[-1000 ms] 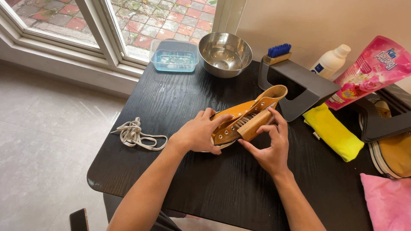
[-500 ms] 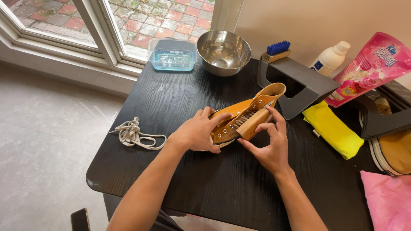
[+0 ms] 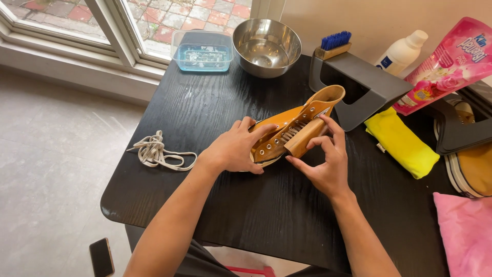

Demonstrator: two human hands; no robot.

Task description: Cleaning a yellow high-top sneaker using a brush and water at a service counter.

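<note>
Nearest, on the floor below the left forearm, a dark phone. On the black table, left hand clamped over the toe end of a mustard-yellow high-top shoe, fingers curled across its front, pinning it on its side against the tabletop. Right hand closed around a wooden brush, thumb and fingers pinching the block, bristles pressed against the eyelet side of the shoe. Left of the left hand, well apart, a loose bundle of pale shoelaces. Right of the right hand, a folded yellow cloth, and nearer the table's corner a pink cloth. Just beyond the shoe's open collar, a grey stand carrying a blue-bristled brush. Farther right, a second shoe under another grey stand, with a pink pouch and a white bottle behind. Farthest from both hands, at the table's far edge by the window, a steel bowl and a clear blue-tinted container.
</note>
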